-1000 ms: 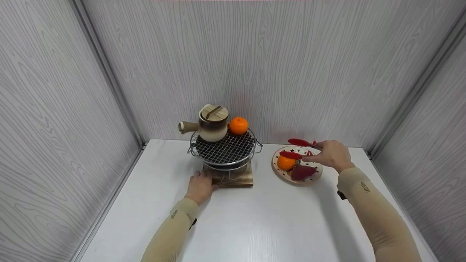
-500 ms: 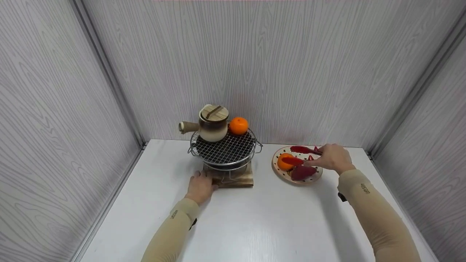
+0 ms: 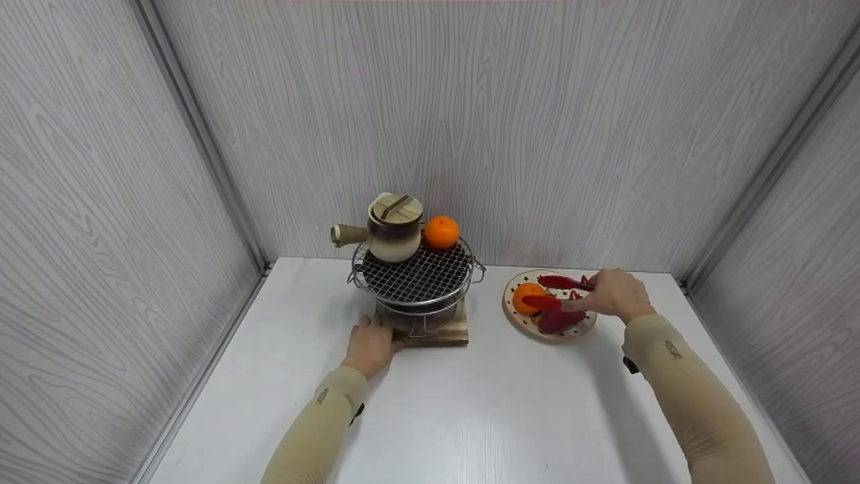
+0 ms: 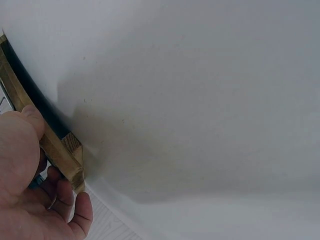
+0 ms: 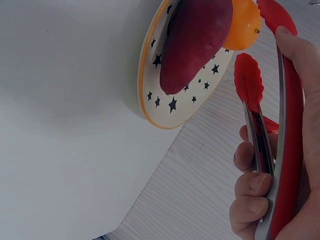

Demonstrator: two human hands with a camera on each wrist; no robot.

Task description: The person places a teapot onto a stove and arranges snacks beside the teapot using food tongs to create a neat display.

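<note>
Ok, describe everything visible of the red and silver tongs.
The red and silver tongs have scalloped red tips, metallic arms and a red outer grip. The right hand holds them, tips apart, pointing left over the round cream starred plate in the head view. Whether they touch the round orange fruit there is unclear.

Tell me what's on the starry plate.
An orange and, apparently, a sweet potato lie on the plate. What shows between them is mostly covered and unclear. In the head view, the tongs hide part of the orange.
</note>
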